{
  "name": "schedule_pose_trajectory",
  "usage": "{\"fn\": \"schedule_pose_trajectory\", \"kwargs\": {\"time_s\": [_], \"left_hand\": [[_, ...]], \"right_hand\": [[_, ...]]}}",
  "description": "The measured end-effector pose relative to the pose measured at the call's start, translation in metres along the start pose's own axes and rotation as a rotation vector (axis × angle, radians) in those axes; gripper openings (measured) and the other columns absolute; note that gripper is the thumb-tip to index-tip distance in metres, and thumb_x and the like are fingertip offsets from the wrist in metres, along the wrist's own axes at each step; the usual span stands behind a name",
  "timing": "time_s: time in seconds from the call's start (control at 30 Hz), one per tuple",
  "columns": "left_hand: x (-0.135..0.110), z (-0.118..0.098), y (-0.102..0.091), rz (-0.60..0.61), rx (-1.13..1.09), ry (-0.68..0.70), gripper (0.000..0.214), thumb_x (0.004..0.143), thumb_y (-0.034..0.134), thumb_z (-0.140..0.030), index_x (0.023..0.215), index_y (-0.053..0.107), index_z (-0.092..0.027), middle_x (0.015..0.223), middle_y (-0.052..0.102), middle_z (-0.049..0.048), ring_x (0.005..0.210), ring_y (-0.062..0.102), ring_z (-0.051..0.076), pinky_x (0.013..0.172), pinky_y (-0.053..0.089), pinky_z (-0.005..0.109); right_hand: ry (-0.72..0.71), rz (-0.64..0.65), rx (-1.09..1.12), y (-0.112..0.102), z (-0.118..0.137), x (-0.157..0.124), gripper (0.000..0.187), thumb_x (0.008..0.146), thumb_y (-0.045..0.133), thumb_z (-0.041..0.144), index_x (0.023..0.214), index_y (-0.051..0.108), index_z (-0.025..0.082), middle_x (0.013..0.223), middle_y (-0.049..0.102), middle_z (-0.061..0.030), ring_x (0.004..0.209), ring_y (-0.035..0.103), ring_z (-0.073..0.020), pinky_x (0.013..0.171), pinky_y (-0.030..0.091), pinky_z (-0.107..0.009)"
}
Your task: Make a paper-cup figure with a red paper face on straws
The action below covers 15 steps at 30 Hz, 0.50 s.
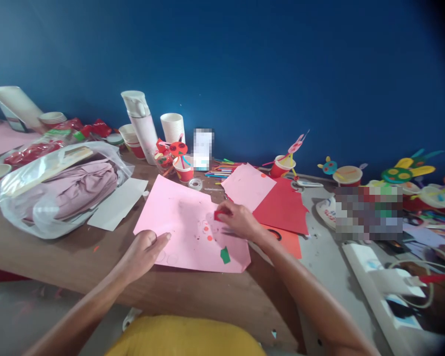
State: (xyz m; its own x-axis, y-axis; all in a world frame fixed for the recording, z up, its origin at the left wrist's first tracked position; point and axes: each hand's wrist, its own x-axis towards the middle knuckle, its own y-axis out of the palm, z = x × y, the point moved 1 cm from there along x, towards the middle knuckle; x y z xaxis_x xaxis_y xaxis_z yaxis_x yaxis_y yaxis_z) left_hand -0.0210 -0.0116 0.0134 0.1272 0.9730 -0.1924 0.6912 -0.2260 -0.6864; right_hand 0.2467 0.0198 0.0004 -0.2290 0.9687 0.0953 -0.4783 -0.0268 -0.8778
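A large pink paper sheet point(185, 212) lies on the brown table in front of me. My left hand point(146, 252) grips its near left edge, thumb on top and fingers curled. Over the sheet's right part, my right hand point(239, 217) pinches a small red paper piece point(218, 215) between thumb and fingertips. Small orange-red dots point(209, 238) and a green paper scrap point(225, 255) rest on the sheet near that hand. Pencilled circles show at the sheet's near left. Beyond the right hand are a smaller pink sheet point(246, 183), red paper point(284, 205) and orange paper point(291, 243).
A plastic bag point(59, 198) with mauve cloth and a white card point(118, 203) lie left. Behind stand a white bottle point(143, 128), stacked paper cups point(172, 127), a decorated red cup point(183, 170) and a tape roll point(195, 184). Scissors point(307, 184) and a power strip point(374, 291) are right.
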Motion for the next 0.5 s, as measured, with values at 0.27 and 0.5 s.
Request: {"fn": "schedule_pose_trajectory", "kwargs": {"time_s": [0.27, 0.5], "left_hand": [[-0.001, -0.002, -0.008, -0.026, 0.036, 0.009, 0.046, 0.077, 0.044, -0.049, 0.054, 0.015, -0.023, 0.052, 0.014, -0.0053, 0.046, 0.02, 0.008, 0.044, 0.016, 0.024], [-0.002, 0.0, -0.007, -0.012, 0.046, -0.007, 0.045, 0.078, 0.042, -0.051, 0.053, 0.017, -0.022, 0.051, 0.015, -0.0057, 0.046, 0.02, 0.008, 0.044, 0.017, 0.024]], "right_hand": [[0.309, -0.064, -0.162, -0.011, -0.026, 0.001, 0.021, 0.087, 0.042, 0.028, 0.09, 0.062, 0.023, 0.087, 0.07, -0.0047, 0.077, 0.063, -0.0204, 0.062, 0.039, -0.027], [0.383, -0.03, -0.265, 0.007, -0.006, 0.009, 0.047, 0.077, 0.05, 0.057, 0.1, 0.057, 0.016, 0.096, 0.066, -0.0118, 0.086, 0.062, -0.0278, 0.069, 0.043, -0.033]]}}
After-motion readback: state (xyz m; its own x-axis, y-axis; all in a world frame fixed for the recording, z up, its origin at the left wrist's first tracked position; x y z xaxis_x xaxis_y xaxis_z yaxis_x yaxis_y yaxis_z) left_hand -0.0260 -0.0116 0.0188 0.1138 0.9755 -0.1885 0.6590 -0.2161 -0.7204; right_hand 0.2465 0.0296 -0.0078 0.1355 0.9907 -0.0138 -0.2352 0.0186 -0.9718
